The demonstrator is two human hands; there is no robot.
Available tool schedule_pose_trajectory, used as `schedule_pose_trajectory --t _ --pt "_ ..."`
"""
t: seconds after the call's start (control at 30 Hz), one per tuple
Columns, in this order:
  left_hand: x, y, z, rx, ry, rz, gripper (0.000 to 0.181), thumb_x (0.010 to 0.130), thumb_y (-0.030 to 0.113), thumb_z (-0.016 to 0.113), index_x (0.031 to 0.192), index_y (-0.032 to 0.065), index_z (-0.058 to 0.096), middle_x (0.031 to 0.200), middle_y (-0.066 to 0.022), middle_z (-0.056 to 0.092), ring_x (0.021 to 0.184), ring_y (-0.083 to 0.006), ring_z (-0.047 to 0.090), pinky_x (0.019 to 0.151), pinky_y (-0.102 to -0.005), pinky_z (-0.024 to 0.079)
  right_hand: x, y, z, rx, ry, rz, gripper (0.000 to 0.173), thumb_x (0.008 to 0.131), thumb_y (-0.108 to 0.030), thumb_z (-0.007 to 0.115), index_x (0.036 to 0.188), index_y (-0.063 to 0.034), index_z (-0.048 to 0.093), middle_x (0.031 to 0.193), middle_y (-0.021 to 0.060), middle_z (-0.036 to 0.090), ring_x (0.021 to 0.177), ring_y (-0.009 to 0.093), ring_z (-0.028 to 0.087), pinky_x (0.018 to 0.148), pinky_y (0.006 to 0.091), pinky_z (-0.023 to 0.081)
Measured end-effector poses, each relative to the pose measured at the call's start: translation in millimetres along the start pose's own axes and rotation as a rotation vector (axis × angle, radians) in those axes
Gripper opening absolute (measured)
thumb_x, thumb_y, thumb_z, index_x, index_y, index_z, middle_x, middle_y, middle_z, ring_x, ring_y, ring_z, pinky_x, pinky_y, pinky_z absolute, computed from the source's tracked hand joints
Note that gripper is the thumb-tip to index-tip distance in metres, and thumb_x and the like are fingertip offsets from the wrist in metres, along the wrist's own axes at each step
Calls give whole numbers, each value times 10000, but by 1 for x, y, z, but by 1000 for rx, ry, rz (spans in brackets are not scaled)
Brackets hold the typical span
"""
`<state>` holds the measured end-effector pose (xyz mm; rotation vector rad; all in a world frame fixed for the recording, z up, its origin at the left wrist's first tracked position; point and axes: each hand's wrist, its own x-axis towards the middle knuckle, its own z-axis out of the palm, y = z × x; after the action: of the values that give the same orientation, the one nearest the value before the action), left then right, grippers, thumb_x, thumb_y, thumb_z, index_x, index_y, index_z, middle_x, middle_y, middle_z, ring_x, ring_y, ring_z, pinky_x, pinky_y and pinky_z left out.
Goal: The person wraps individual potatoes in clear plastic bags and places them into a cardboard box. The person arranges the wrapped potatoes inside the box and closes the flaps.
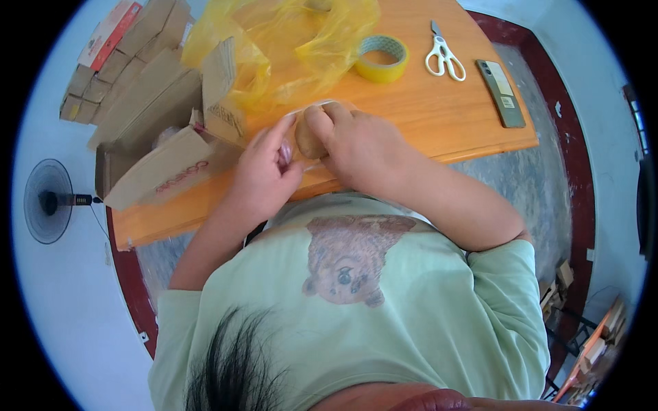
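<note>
Close to the table's front edge, my two hands work side by side over what looks like a clear plastic bag (314, 165). My right hand (367, 146) grips a tan, rounded object (308, 136) from above; its exact kind cannot be made out. Curled fingers of my left hand (270, 172) surround a small shiny pinkish-purple object (285, 152), mostly covered by the fingers. Left of that hand stands an open cardboard box (175, 164) with printed red letters, and something partly hidden lies inside it.
On the wooden table (426, 118) lie a yellow plastic bag (329, 56), a yellow tape roll (381, 72), white-handled scissors (443, 56) and a smartphone (501, 95). Several stacked cartons (118, 61) stand at the far left. A fan (49, 200) is beyond the table's left end.
</note>
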<state>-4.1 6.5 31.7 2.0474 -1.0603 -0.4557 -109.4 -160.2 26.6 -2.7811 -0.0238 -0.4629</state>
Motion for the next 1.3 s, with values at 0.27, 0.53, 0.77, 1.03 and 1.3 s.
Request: schedule_pose_trajectory --t 0.27,0.53,0.77,1.03,1.3 --pt "19 -22 20 48 53 3 608 770 -37 647 1351 33 485 802 -7 428 662 -91 435 600 -234 416 13 14 22 44 -172 117 591 796 -356 717 1181 20 472 1067 209 618 924 373 641 763 436 531" --pt "15 -31 11 -38 103 91 540 782 -26 642 1305 28 519 807 1 438 664 -89 435 597 -231 408 3 7 8 -152 -40 -130 463 846 -312 648 1204 -43 531 1045 139 616 849 290 662 669 379 544" --pt "31 -27 7 -8 321 193 360 826 67 652 1170 10 563 806 -21 514 686 -105 483 628 -272 451 5 11 24 -337 -8 -219 366 814 -199 600 1164 -98 566 1013 88 579 777 212 653 604 320 528" --pt "67 -36 12 -107 126 -15 210 872 212 635 925 9 635 759 -123 668 700 -270 639 699 -381 523 5 9 14 -337 -58 -268 419 768 -147 606 1184 -119 565 1089 68 573 833 226 626 680 330 528" --pt "53 -21 6 -420 220 -35 113 952 142 591 953 30 608 706 15 554 553 -52 484 468 -224 412 10 30 -36 -306 -118 -371 250 719 -126 606 962 -91 654 788 19 599 861 220 591 714 335 504"
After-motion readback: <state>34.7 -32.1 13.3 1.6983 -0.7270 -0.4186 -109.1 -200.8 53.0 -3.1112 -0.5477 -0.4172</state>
